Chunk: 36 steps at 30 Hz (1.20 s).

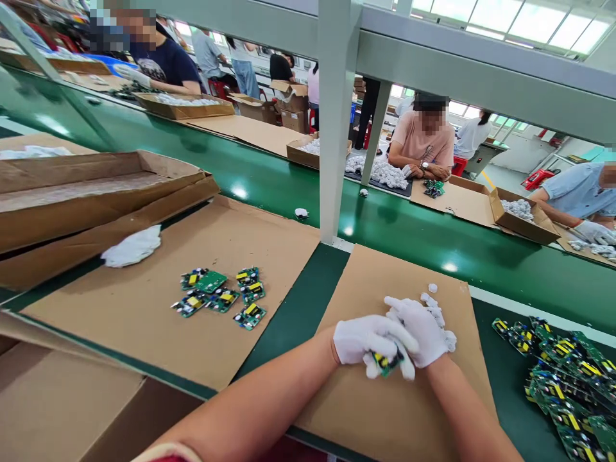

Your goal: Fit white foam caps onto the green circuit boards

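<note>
My left hand point(359, 339), in a white glove, holds a small green circuit board point(387, 363) with a yellow part on it, over the cardboard sheet point(366, 407). My right hand point(423, 330), gloved too, meets the left one. Its fingers bend over toward the left hand and are partly hidden; I cannot make out what they hold. Several small white pieces point(436, 312) lie just beyond the right hand on the cardboard. To the right is a heap of circuit boards point(568, 378) on the green surface.
On the left cardboard sheet point(144, 321) lie several circuit boards point(210, 281) and a white glove-like cloth point(133, 248). An open carton point(96, 221) stands behind. A grey post point(332, 128) rises by the green conveyor belt point(260, 189). Co-workers sit opposite, among them a person in pink point(423, 141).
</note>
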{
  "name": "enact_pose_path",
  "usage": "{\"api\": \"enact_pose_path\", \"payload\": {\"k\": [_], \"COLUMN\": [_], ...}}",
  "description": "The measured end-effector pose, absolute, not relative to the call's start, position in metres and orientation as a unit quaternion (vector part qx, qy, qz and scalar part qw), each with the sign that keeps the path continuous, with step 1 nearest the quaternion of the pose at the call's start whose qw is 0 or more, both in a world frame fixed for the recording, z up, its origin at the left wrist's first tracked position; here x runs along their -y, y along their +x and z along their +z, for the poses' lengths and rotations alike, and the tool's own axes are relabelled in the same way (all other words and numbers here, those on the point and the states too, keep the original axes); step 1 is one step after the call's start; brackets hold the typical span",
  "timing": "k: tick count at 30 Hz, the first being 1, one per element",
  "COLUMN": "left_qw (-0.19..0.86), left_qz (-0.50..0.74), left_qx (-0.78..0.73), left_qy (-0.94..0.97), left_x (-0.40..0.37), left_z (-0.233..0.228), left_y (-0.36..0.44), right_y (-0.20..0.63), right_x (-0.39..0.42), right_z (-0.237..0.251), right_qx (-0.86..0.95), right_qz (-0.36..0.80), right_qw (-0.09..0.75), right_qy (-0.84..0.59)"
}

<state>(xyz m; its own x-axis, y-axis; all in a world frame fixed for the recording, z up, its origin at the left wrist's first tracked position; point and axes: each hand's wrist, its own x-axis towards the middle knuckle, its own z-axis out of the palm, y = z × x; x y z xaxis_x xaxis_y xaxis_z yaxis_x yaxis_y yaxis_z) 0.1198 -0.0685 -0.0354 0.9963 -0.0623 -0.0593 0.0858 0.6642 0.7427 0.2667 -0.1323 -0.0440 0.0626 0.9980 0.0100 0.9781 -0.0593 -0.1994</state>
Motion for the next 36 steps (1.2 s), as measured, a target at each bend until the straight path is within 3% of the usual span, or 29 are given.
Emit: {"api": "enact_pose_path", "payload": {"k": [3, 6, 13, 18, 23, 28, 32, 36], "left_qw": [0.937, 0.922, 0.904, 0.890, 0.890, 0.885, 0.886, 0.887], "left_qz": [0.176, 0.275, 0.303, 0.318, 0.306, 0.321, 0.314, 0.309], "left_qx": [-0.104, -0.193, -0.217, -0.220, -0.217, -0.222, -0.225, -0.220], "left_qy": [0.284, 0.192, 0.209, 0.242, 0.258, 0.255, 0.257, 0.263], "left_x": [0.062, 0.051, 0.045, 0.048, 0.050, 0.049, 0.047, 0.048], "left_z": [-0.038, -0.042, -0.052, -0.051, -0.044, -0.046, -0.047, -0.047], "left_y": [0.127, 0.134, 0.135, 0.138, 0.136, 0.136, 0.135, 0.136], "right_y": [0.252, 0.239, 0.253, 0.246, 0.252, 0.252, 0.264, 0.257], "right_x": [0.154, 0.165, 0.161, 0.167, 0.164, 0.161, 0.154, 0.159], "right_z": [-0.053, -0.064, -0.063, -0.062, -0.066, -0.064, -0.063, -0.064], "right_qx": [0.679, 0.727, 0.662, 0.759, 0.663, 0.755, 0.644, 0.711], "right_qz": [0.048, 0.058, 0.060, 0.099, 0.057, 0.084, 0.027, 0.050], "right_qw": [0.067, 0.061, 0.030, 0.047, 0.036, 0.044, 0.022, 0.043], "right_qy": [-0.730, -0.681, -0.747, -0.642, -0.745, -0.649, -0.764, -0.700]}}
